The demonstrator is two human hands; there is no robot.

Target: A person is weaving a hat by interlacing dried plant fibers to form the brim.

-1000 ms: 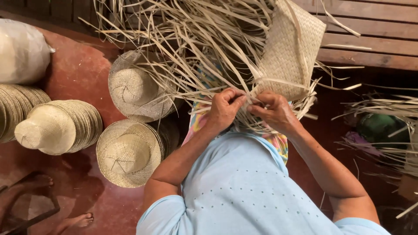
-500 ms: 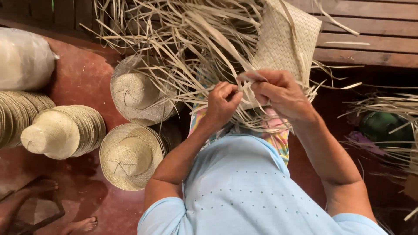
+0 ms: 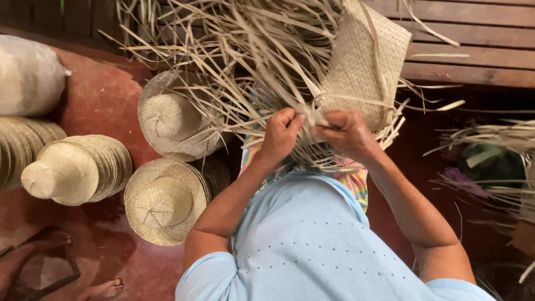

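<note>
Both hands at the lap: left hand [image 3: 281, 134] and right hand [image 3: 345, 132], fingers pinched on thin straw strips [image 3: 245, 61] beside the woven panel [image 3: 365, 64]. Light, springy, probably brittle; best gripped near the weave. Hats [image 3: 164, 200] on the floor.

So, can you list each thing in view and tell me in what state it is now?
Left hand: closed, pinching straw strips.
Right hand: closed, gripping strips.
Woven piece: partly woven, tilted, held up.
Loose straw strips: unwoven, spread out and tangled.
Hat stack: finished, crown up, on the floor.
Second hat stack: finished, lying on its side.
White bag: full, lying on the floor.
</note>
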